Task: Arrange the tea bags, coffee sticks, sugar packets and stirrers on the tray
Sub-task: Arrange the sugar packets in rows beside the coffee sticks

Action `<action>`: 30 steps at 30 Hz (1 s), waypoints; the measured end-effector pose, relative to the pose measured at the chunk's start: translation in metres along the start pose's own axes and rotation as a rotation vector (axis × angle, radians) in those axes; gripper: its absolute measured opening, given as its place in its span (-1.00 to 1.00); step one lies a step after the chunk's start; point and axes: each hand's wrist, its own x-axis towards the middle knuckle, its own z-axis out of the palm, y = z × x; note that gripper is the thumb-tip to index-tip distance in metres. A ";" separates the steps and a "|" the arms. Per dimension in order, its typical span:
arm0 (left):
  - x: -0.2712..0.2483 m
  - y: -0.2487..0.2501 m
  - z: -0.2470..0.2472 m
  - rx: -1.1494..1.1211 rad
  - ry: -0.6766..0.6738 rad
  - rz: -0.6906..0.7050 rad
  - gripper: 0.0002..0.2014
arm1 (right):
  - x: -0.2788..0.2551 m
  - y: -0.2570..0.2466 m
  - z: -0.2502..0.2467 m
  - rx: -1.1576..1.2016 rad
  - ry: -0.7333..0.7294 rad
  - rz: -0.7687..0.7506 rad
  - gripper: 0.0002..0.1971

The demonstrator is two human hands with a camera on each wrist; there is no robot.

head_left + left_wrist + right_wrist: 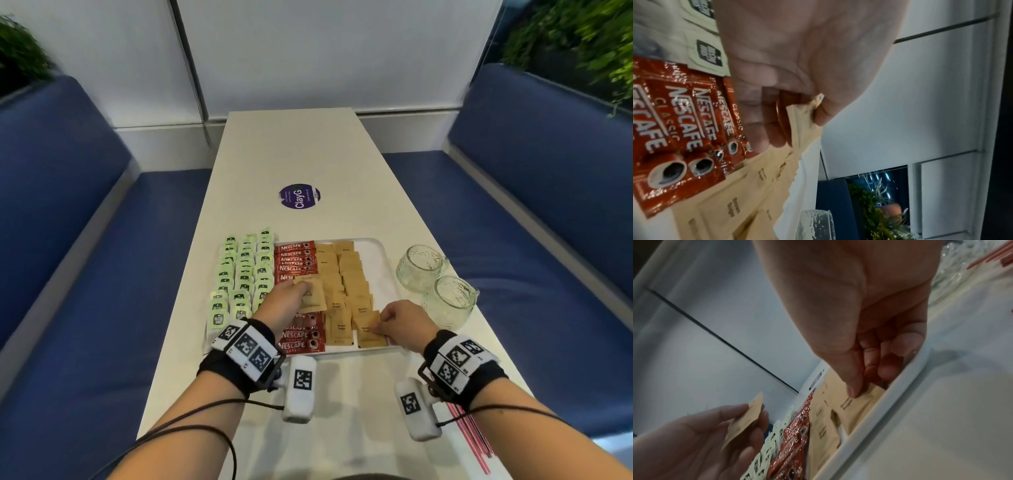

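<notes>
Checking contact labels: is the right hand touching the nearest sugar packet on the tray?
Touching. The right wrist view shows the right hand with its thumb tip pressed on the nearest sugar packet, against the tray rim.

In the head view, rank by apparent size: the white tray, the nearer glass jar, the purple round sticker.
Largest to smallest:
1. white tray
2. nearer glass jar
3. purple round sticker, though it lies farther from the camera, so that ranking is unsure.

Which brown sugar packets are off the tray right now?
Only the small stack pinched in the left hand, held above the coffee sticks. The packet under the right hand lies on the tray.
</notes>
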 end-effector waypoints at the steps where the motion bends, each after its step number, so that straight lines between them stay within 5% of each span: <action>1: 0.000 0.000 0.000 -0.012 0.000 -0.020 -0.81 | 0.000 -0.002 0.000 -0.024 -0.001 0.000 -0.75; 6: 0.001 0.001 -0.001 -0.008 0.013 -0.056 -0.80 | 0.000 -0.007 -0.002 -0.089 -0.006 0.025 -0.75; 10: 0.002 -0.001 -0.003 -0.008 -0.045 -0.015 -0.85 | -0.001 -0.019 -0.007 0.071 0.134 -0.024 -0.67; 14: 0.001 -0.003 0.002 -0.074 -0.020 0.065 -0.85 | -0.009 -0.049 -0.011 0.335 -0.049 -0.160 -0.61; 17: -0.001 -0.004 0.012 -0.060 -0.010 0.114 -0.88 | -0.008 -0.059 -0.010 0.491 -0.104 -0.191 -0.77; 20: 0.003 -0.011 0.014 0.288 0.024 0.238 -0.83 | -0.007 -0.055 -0.013 0.602 -0.032 -0.187 -0.89; 24: 0.011 -0.018 0.010 0.935 0.107 0.430 -0.71 | -0.006 -0.036 -0.018 0.389 0.046 -0.184 -0.89; 30: 0.018 -0.011 0.018 1.371 0.060 0.396 -0.62 | -0.008 -0.022 -0.009 0.224 0.031 -0.162 -0.90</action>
